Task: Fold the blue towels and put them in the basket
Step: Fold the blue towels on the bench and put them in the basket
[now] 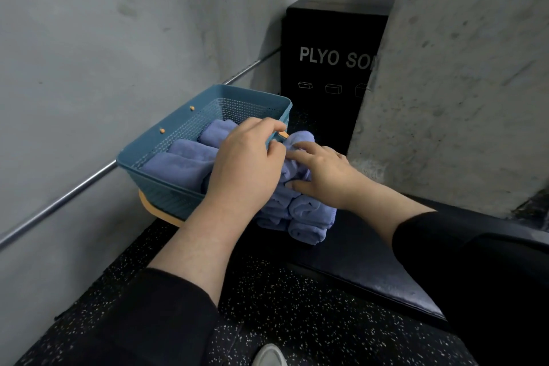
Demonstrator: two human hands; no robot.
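- Concrete wall (89,38) on the left and a grey pillar (460,83) on the right hem in the work spot — little side room.
- Black box (329,62) stands just behind the basket, closing off the far side.
- Teal basket (166,140) already holds 3 folded blue towels (181,166); I judge the task roughly half done.
- Loose pile of towels (300,214) sits just beside the basket's right edge — these are left.
- Left hand (246,163) curls over the basket rim and pile; what its fingers grasp, I cannot tell.
- Right hand (323,172) presses the pile, fingers loosely spread.
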